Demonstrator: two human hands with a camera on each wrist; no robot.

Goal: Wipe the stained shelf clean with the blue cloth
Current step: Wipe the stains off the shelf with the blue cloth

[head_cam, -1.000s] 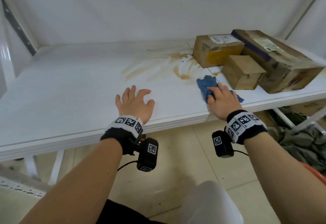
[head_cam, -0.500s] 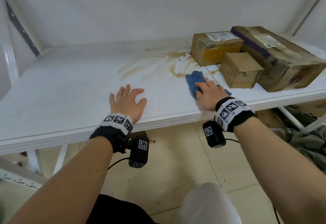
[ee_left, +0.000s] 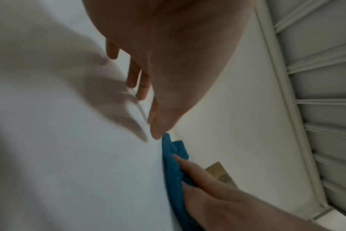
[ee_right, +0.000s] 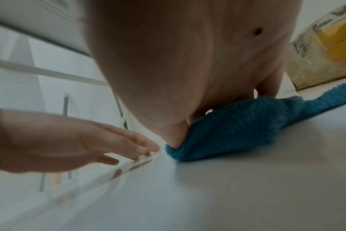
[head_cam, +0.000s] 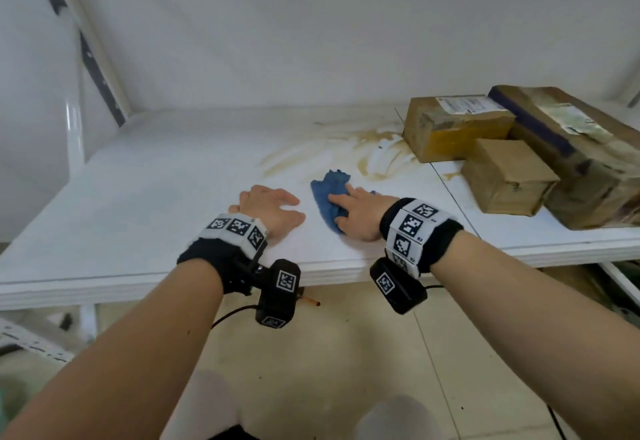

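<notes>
On the white shelf (head_cam: 156,197) a brown smeared stain (head_cam: 375,154) spreads in front of the cardboard boxes, with fainter streaks to its left. The crumpled blue cloth (head_cam: 329,193) lies just before the stain, near the front edge. My right hand (head_cam: 349,204) presses down on the cloth with straight fingers. The right wrist view shows the cloth (ee_right: 237,129) bunched under that palm. My left hand (head_cam: 277,202) rests flat and empty on the shelf just left of the cloth. In the left wrist view its thumb almost touches the cloth (ee_left: 174,164).
Three cardboard boxes stand at the shelf's right: a taped one (head_cam: 453,128) at the back, a small one (head_cam: 505,176) in front, a long one (head_cam: 571,148) beside them. The shelf's left half is bare. A white wall closes the back, and tiled floor (head_cam: 346,353) lies below.
My right hand has slid the blue cloth leftward, away from the small box and close to my left hand. The left hand has stayed flat on the shelf.
</notes>
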